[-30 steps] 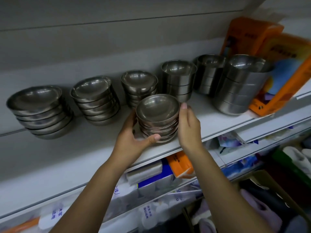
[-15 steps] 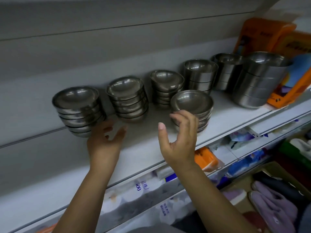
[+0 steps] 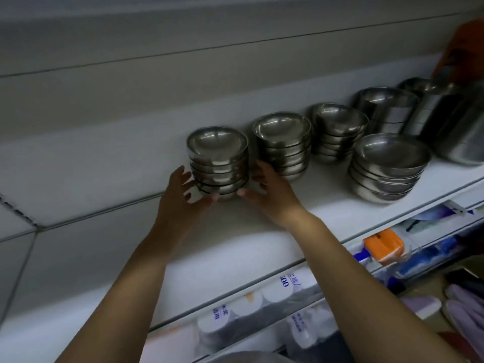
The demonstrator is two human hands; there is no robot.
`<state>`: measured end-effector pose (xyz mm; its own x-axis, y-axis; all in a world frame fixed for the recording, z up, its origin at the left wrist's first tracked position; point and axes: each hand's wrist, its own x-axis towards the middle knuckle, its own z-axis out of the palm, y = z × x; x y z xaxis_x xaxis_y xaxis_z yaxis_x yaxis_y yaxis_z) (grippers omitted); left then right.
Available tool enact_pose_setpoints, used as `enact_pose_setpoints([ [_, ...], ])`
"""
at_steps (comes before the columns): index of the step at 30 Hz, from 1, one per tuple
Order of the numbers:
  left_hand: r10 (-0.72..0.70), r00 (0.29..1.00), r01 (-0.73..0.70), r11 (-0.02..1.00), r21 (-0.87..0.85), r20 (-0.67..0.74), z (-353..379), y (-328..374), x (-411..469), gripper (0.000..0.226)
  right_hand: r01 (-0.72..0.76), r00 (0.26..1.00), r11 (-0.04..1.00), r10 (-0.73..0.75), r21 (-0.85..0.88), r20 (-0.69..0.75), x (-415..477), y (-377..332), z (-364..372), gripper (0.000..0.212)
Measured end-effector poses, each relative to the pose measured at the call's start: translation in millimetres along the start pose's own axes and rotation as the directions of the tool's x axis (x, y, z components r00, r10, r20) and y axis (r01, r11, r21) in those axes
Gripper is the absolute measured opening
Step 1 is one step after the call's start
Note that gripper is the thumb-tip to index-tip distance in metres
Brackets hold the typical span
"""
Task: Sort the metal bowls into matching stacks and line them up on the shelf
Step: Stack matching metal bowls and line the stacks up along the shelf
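Note:
Several stacks of metal bowls stand in a row on the white shelf (image 3: pixel 262 231). My left hand (image 3: pixel 180 195) and my right hand (image 3: pixel 267 189) cup the leftmost bowl stack (image 3: pixel 218 163) from both sides near its base, fingers spread and thumbs at its front. I cannot tell if they press on it. To the right follow a second stack (image 3: pixel 282 145) and a third stack (image 3: pixel 337 132). A wider stack of bowls (image 3: pixel 387 169) sits nearer the shelf's front edge. Taller, straight-sided stacks (image 3: pixel 387 108) stand behind it at the right.
A large steel stack (image 3: pixel 461 132) and an orange box (image 3: pixel 463 48) fill the shelf's far right. The shelf surface stretches bare to the left of my hands. Lower shelves hold packaged goods (image 3: pixel 262 310), with an orange pack (image 3: pixel 383 247) at right.
Both hands have moved left and back, from mid-air in front of the shelf to either side of the leftmost stack. The view has shifted left.

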<state>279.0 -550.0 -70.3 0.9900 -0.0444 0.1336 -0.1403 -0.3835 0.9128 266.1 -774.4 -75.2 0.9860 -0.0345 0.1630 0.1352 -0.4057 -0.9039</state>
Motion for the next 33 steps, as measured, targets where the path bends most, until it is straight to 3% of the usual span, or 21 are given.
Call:
enact_pose_setpoints([
  [4,0.126,0.991,-0.126,0.992,-0.016,0.04,-2.4,-13.6,9.3,0.079,0.003,1.0,0.999,-0.002,0.037,-0.029,1.9,-4.2,5.4,0.069],
  [8,0.163,0.987,-0.163,0.985,-0.048,0.001,-4.7,-20.9,4.8,0.075,-0.002,0.998,0.996,0.008,0.088,-0.066,-9.5,-10.4,7.3,0.061],
  [20,0.104,0.993,-0.111,0.982,-0.15,-0.051,32.7,1.8,-59.1,0.068,-0.004,0.992,0.999,0.01,0.044,-0.125,-74.0,-2.6,-33.1,0.072],
  [26,0.181,0.983,-0.182,0.972,-0.149,-0.022,80.6,24.1,-86.2,0.066,0.008,0.987,0.998,0.001,0.054,-0.162,-102.8,16.3,-78.1,0.068],
  [33,0.191,0.98,-0.199,0.965,-0.172,-0.059,141.9,46.4,-91.2,0.066,0.03,0.995,0.998,-0.024,0.058,-0.101,-101.4,39.7,-135.2,0.065],
])
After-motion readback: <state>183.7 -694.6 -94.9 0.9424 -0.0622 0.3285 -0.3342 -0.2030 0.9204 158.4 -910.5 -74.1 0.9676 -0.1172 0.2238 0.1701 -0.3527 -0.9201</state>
